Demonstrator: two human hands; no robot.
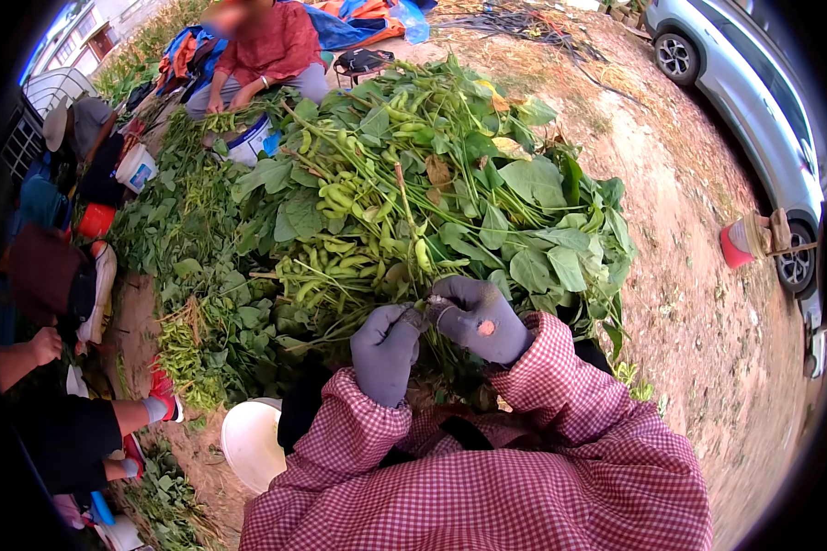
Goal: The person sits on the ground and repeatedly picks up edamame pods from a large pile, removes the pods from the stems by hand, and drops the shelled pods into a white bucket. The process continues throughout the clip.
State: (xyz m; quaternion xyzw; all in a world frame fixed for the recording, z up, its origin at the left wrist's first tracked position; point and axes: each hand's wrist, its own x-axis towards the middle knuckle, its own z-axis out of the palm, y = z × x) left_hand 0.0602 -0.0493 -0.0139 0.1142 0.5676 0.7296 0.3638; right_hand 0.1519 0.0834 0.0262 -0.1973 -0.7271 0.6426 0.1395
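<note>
My left hand [388, 352] and my right hand [481, 321] wear grey work gloves, and the right glove has a hole on its back. Their fingertips meet, pinched on a soybean plant [408, 206] whose bare stalk end points away from me. Which part each hand pinches is mostly hidden by the fingers. Just beyond my hands hang clusters of plump green soybean pods [341, 260]. A large heap of leafy soybean plants [537, 206] spreads in front of me. To the left of my lap stands a white bucket [248, 441], its inside partly visible.
Across the heap a person in a red shirt [282, 41] sits handling plants beside a white-and-blue bucket [249, 141]. More people sit along the left, near a white pail [136, 167] and a red container [96, 219]. A red bucket [736, 244] stands by a parked car [751, 103] at right.
</note>
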